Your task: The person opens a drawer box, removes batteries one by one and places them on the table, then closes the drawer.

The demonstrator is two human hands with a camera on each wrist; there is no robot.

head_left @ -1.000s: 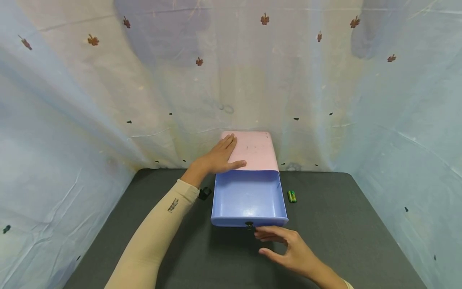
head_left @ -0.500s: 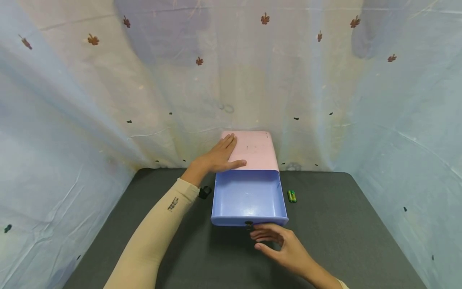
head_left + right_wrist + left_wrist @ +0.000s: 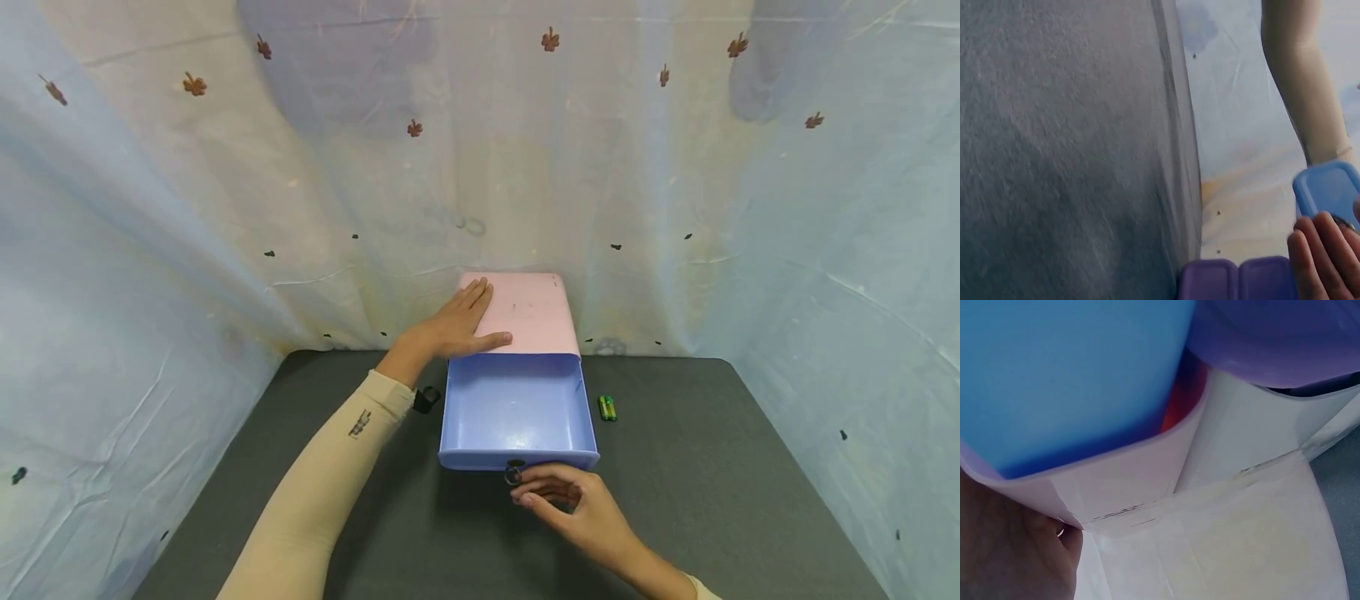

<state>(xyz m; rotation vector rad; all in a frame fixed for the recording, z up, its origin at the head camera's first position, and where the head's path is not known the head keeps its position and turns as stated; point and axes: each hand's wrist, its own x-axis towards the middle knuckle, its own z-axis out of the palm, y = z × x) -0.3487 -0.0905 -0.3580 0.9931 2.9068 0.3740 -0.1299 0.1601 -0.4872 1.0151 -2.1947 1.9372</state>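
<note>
In the head view my left hand (image 3: 453, 325) rests flat on the pink casing (image 3: 528, 312) of a small plastic drawer cabinet, thumb along its front edge. A blue drawer (image 3: 517, 404) stands pulled out toward me, its inside bare. My right hand (image 3: 577, 504) is at the drawer's front, palm turned inward and fingers gently bent. Its fingertips are right at a dark ring pull (image 3: 512, 476) on the drawer front. In the right wrist view the ring shows between forefinger and thumb, which stand apart. The left wrist view shows part of my left hand (image 3: 1010, 544) against the casing.
Two green batteries (image 3: 607, 407) lie on the dark table (image 3: 697, 467) right of the cabinet. Purple drawers (image 3: 1210, 281) sit below the blue one. A small black object (image 3: 426, 401) is by the cabinet's left side. A patterned curtain (image 3: 495, 167) hangs behind and on both sides.
My right hand has moved slightly left along the drawer front, to the ring pull, and the thumb has come nearer the fingers. The ring now faces outward. The left hand and drawer have stayed put.
</note>
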